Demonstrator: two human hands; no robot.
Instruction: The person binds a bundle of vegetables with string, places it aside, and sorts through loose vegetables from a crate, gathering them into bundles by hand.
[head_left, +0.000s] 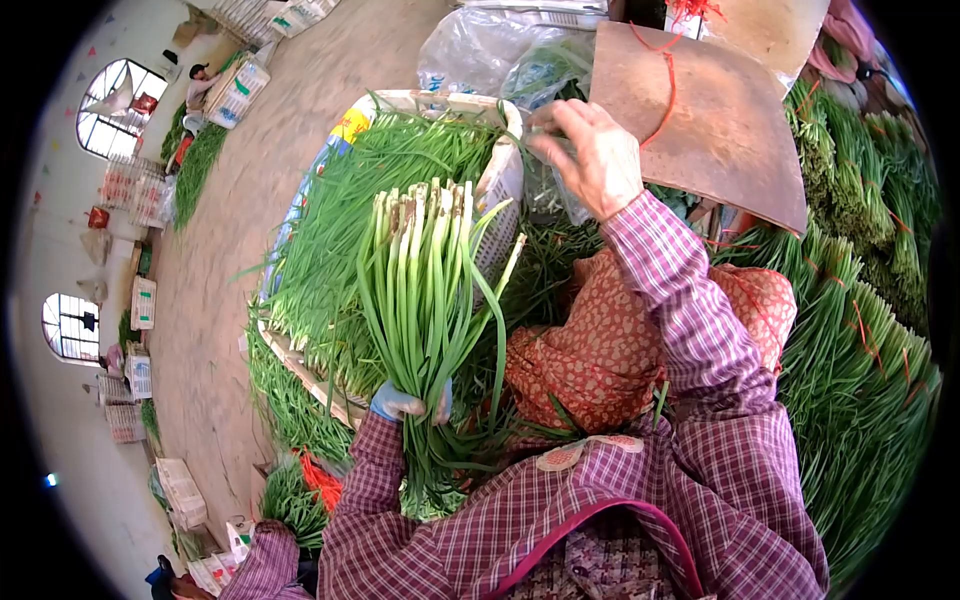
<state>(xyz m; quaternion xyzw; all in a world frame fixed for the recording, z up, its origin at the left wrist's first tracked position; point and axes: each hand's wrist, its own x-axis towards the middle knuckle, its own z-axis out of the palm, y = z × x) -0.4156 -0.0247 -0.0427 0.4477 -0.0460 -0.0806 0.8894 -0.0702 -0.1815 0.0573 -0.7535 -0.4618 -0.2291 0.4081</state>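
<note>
My left hand, partly in a pale blue glove, is closed around a bunch of garlic chives. The bunch stands upright, pale root ends at the top and green leaves hanging below my grip. One stalk sticks out to the right. My right hand is raised beside the far right corner of a basket, near a clear plastic bag. Its fingers are bent and apart, slightly blurred, with nothing visible in them. Loose chives fill the basket.
A brown board with red cord lies at the upper right. Tied bundles of chives are stacked along the right. Red ties lie at lower left. Another person is far off by some boxes.
</note>
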